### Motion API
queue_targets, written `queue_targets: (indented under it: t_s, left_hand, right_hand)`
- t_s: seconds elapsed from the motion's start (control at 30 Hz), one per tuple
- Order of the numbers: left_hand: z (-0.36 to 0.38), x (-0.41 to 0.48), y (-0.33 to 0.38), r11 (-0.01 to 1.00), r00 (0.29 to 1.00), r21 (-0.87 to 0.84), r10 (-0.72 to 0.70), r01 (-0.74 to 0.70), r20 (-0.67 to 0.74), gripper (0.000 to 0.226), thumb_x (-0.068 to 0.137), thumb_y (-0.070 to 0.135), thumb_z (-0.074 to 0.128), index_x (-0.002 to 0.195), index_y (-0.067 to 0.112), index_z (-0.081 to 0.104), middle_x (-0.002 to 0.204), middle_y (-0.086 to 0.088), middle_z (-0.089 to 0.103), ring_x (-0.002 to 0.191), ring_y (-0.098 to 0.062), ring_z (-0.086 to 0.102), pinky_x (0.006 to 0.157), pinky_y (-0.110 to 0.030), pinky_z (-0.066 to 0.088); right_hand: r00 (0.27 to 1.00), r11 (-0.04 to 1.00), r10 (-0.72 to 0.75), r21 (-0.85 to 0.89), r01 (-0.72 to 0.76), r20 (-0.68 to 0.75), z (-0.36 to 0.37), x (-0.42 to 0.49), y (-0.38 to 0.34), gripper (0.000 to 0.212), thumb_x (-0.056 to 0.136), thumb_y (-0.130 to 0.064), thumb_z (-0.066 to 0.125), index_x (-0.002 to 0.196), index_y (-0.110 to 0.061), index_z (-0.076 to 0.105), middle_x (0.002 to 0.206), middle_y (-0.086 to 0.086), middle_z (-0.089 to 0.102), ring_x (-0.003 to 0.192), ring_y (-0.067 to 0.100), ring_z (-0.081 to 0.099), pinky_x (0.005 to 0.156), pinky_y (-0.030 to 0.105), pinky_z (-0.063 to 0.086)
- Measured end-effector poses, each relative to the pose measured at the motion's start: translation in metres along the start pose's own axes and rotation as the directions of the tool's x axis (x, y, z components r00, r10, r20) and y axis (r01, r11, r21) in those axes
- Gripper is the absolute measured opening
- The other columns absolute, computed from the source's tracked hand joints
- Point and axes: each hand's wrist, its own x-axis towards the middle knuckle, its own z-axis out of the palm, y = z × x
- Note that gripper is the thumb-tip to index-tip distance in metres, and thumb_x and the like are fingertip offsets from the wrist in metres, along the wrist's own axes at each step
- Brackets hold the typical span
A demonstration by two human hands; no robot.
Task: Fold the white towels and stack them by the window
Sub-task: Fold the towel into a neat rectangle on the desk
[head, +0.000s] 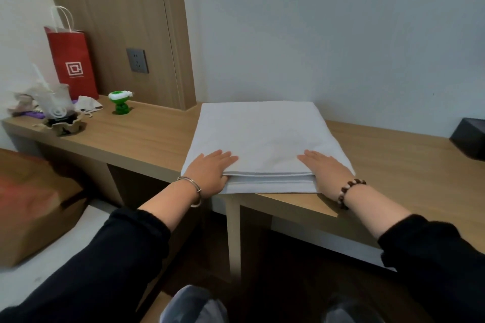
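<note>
A folded white towel lies flat on the wooden desk, its layered near edge reaching the desk's front edge. My left hand rests on its near left corner, fingers straight on top and thumb tucked under the top layers at the edge. My right hand lies flat with straight fingers on the near right corner. No window is in view.
At the desk's left end stand a red paper bag, a green toy and a cluttered paper tray. A black box sits at the right edge. A brown cardboard box lies lower left.
</note>
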Motion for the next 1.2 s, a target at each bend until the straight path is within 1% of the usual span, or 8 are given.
queue_targets:
  t_s: [0.1, 0.2, 0.27, 0.4, 0.53, 0.63, 0.73, 1.2]
  left_hand:
    - [-0.003, 0.008, 0.007, 0.999, 0.999, -0.014, -0.04, 0.04, 0.008, 0.054, 0.099, 0.039, 0.035, 0.15, 0.033, 0.019, 0.158, 0.009, 0.016, 0.146, -0.013, 0.012, 0.118, -0.039, 0.01]
    - [0.0, 0.007, 0.006, 0.999, 0.999, 0.0, -0.048, 0.048, 0.018, 0.054, 0.1, 0.045, 0.032, 0.15, 0.033, 0.018, 0.158, 0.009, 0.015, 0.146, -0.013, 0.011, 0.118, -0.04, 0.009]
    - [0.002, 0.005, 0.004, 0.999, 0.999, 0.002, -0.044, 0.044, 0.022, 0.055, 0.1, 0.045, 0.032, 0.151, 0.033, 0.015, 0.159, 0.01, 0.013, 0.146, -0.013, 0.009, 0.119, -0.04, 0.008]
    - [0.0, 0.004, 0.005, 0.999, 0.999, 0.002, -0.034, 0.034, 0.03, 0.055, 0.1, 0.04, 0.035, 0.151, 0.032, 0.016, 0.159, 0.009, 0.013, 0.146, -0.013, 0.009, 0.118, -0.04, 0.008]
    - [-0.014, 0.004, 0.005, 0.999, 0.999, 0.033, 0.005, -0.004, -0.032, 0.054, 0.099, 0.015, 0.038, 0.148, 0.033, 0.025, 0.155, 0.007, 0.027, 0.141, -0.015, 0.025, 0.114, -0.035, 0.02]
    - [-0.027, 0.001, 0.006, 0.964, 0.976, 0.25, 0.13, -0.084, -0.173, 0.056, 0.094, 0.003, 0.039, 0.145, 0.026, 0.031, 0.147, 0.001, 0.036, 0.134, -0.022, 0.034, 0.108, -0.039, 0.03]
    - [-0.018, -0.012, 0.012, 0.9, 0.987, 0.421, 0.153, -0.115, -0.057, 0.066, 0.091, 0.004, 0.049, 0.148, 0.02, 0.021, 0.152, -0.005, 0.025, 0.141, -0.027, 0.022, 0.112, -0.043, 0.027]
    - [0.003, 0.003, 0.033, 0.994, 0.999, 0.1, 0.036, -0.039, 0.026, 0.051, 0.102, 0.045, 0.02, 0.151, 0.036, 0.008, 0.16, 0.007, 0.009, 0.147, -0.019, 0.006, 0.117, -0.047, 0.01]
  right_hand:
    - [0.998, 0.998, 0.043, 0.034, -0.045, 0.051, -0.025, 0.016, -0.003, 0.059, 0.095, 0.004, 0.031, 0.149, -0.02, 0.029, 0.156, 0.004, 0.026, 0.142, 0.02, 0.027, 0.115, 0.031, 0.022]
    - [0.981, 0.992, 0.108, 0.081, -0.096, -0.162, -0.051, 0.018, -0.009, 0.057, 0.092, 0.004, 0.035, 0.143, -0.021, 0.042, 0.149, 0.003, 0.041, 0.135, 0.023, 0.04, 0.107, 0.032, 0.032]
    - [0.964, 0.993, 0.098, 0.089, -0.078, -0.246, -0.044, 0.009, -0.011, 0.06, 0.092, 0.005, 0.036, 0.144, -0.024, 0.04, 0.151, -0.001, 0.037, 0.137, 0.019, 0.036, 0.111, 0.032, 0.029]
    - [1.0, 0.999, 0.024, 0.032, -0.025, 0.012, -0.004, -0.012, -0.004, 0.066, 0.094, 0.005, 0.031, 0.151, -0.027, 0.021, 0.159, -0.005, 0.016, 0.146, 0.011, 0.015, 0.118, 0.031, 0.011]
    - [0.999, 0.999, 0.035, 0.012, -0.035, -0.017, 0.004, -0.008, -0.001, 0.067, 0.094, 0.005, 0.028, 0.152, -0.026, 0.018, 0.16, -0.006, 0.012, 0.146, 0.01, 0.01, 0.119, 0.033, 0.007]
    - [0.998, 0.998, 0.061, -0.01, -0.062, -0.018, 0.008, -0.007, -0.002, 0.067, 0.094, 0.005, 0.027, 0.152, -0.027, 0.017, 0.16, -0.006, 0.011, 0.147, 0.01, 0.01, 0.119, 0.034, 0.007]
    - [0.997, 0.998, 0.06, -0.008, -0.06, -0.038, 0.009, -0.008, -0.002, 0.069, 0.093, 0.007, 0.027, 0.152, -0.028, 0.016, 0.16, -0.006, 0.01, 0.147, 0.01, 0.009, 0.119, 0.035, 0.007]
    - [0.998, 0.997, 0.017, 0.077, -0.021, 0.053, -0.002, 0.0, -0.006, 0.069, 0.096, -0.001, 0.031, 0.151, -0.037, 0.01, 0.161, -0.005, 0.005, 0.147, 0.012, 0.002, 0.119, 0.043, 0.003]
